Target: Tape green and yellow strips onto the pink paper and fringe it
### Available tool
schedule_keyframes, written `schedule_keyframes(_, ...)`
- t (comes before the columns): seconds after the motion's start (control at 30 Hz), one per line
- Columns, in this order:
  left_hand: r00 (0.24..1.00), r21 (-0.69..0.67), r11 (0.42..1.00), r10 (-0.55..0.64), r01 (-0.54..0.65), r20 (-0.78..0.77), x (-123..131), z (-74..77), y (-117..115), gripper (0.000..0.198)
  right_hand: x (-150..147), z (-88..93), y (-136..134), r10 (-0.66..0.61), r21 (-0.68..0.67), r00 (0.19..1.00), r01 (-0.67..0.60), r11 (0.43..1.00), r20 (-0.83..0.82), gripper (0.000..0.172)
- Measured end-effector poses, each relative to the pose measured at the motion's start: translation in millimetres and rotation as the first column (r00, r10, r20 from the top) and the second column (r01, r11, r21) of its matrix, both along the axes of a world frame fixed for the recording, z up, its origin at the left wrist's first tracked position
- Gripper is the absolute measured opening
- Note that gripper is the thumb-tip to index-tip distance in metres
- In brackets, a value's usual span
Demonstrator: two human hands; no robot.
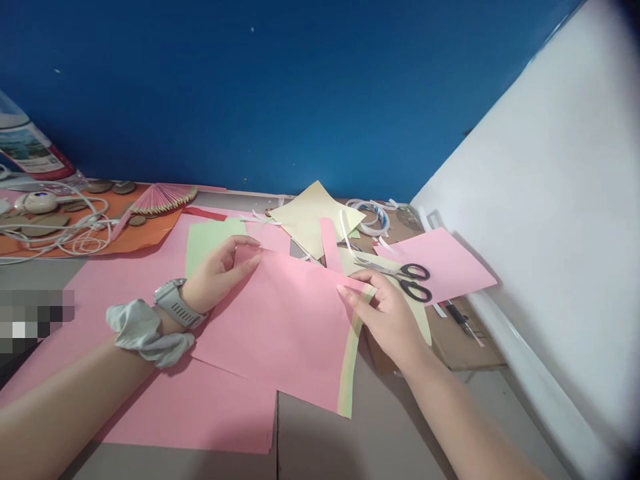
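A pink sheet of paper point(285, 320) is held up between my two hands, with a yellow and green strip showing along its right edge. My left hand point(223, 267) pinches its upper left corner, thumb in front. At the upper right corner, my right hand point(380, 310) grips the edge between thumb and fingers. Beneath lie larger pink sheets point(200, 413) and a light green sheet point(203, 237). Just beyond my right hand rest black-handled scissors point(415, 280), partly over a pale yellow sheet.
A pale yellow square point(310, 210), tape rolls point(373, 217) and a pink sheet point(440, 267) lie behind on cardboard point(475, 347), with a pen point(460, 317). Leftward are a folded paper fan point(163, 198), white cables point(90, 233) and a bottle point(35, 150). A blue wall point(300, 100) stands behind.
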State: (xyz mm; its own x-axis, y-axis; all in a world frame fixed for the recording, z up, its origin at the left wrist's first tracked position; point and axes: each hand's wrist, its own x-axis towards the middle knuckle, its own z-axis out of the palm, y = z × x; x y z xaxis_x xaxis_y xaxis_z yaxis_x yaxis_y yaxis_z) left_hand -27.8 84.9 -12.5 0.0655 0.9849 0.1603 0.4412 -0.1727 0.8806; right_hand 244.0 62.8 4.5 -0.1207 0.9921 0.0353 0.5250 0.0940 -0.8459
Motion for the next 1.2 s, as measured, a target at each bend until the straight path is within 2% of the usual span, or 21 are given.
schedule_keyframes(0.13, 0.998, -0.07, 0.997, -0.032, 0.036, 0.06, 1, 1.9, 0, 0.024, 2, -0.8, 0, 0.041, 0.002, 0.999, -0.041, 0.999, 0.015, 0.011)
schedule_keyframes(0.27, 0.989, -0.112, 0.991, -0.051, 0.067, 0.142, 0, 4.4, -1, 0.014, 3, -2.2, 1, 0.138, -0.109, 0.979, -0.155, 0.982, -0.149, 0.024)
schedule_keyframes(0.37, 0.984, -0.136, 0.988, -0.051, 0.074, 0.169, 1, 5.8, -2, 0.015, 5, -0.3, 1, 0.195, -0.204, 0.948, -0.249, 0.947, -0.251, 0.031)
schedule_keyframes(0.47, 0.983, -0.197, 0.978, -0.035, 0.071, 0.181, 1, 6.6, -2, 0.025, 10, 6.7, -1, 0.272, -0.327, 0.904, -0.38, 0.865, -0.331, 0.029)
schedule_keyframes(0.57, 0.975, -0.27, 0.955, -0.07, 0.126, 0.209, 1, 7.5, -3, 0.035, 15, 14.9, -2, 0.304, -0.454, 0.83, -0.521, 0.723, -0.467, 0.029)
schedule_keyframes(0.63, 0.965, -0.279, 0.942, -0.122, 0.186, 0.232, 2, 9.3, -4, 0.041, 17, 17.4, -3, 0.257, -0.462, 0.752, -0.598, 0.655, -0.608, 0.046)
schedule_keyframes(0.7, 0.954, -0.244, 0.94, -0.177, 0.236, 0.242, 6, 13.0, -7, 0.048, 16, 16.7, -3, 0.19, -0.446, 0.678, -0.642, 0.624, -0.71, 0.062)
schedule_keyframes(0.73, 0.949, -0.22, 0.941, -0.202, 0.257, 0.243, 9, 15.5, -10, 0.052, 14, 15.7, -3, 0.168, -0.446, 0.66, -0.651, 0.614, -0.732, 0.064)
schedule_keyframes(0.87, 0.96, -0.108, 0.961, -0.239, 0.255, 0.142, 27, 24.9, -24, 0.055, 7, 11.4, -5, 0.199, -0.508, 0.674, -0.689, 0.518, -0.712, 0.041)
schedule_keyframes(1.0, 0.944, -0.018, 0.95, -0.307, 0.312, 0.123, 42, 27.1, -36, 0.059, 3, 11.0, -7, 0.329, -0.475, 0.622, -0.769, 0.428, -0.711, 0.038)
schedule_keyframes(1.07, 0.932, -0.03, 0.94, -0.332, 0.34, 0.145, 43, 26.5, -38, 0.074, 3, 12.1, -7, 0.372, -0.494, 0.638, -0.764, 0.416, -0.674, 0.034)
schedule_keyframes(1.13, 0.936, -0.117, 0.931, -0.333, 0.346, 0.114, 41, 25.8, -37, 0.085, 5, 14.2, -8, 0.367, -0.551, 0.704, -0.707, 0.442, -0.608, 0.029)
schedule_keyframes(1.2, 0.945, -0.243, 0.916, -0.328, 0.32, 0.009, 38, 25.1, -34, 0.07, 5, 17.0, -8, 0.33, -0.597, 0.765, -0.64, 0.484, -0.553, 0.029)
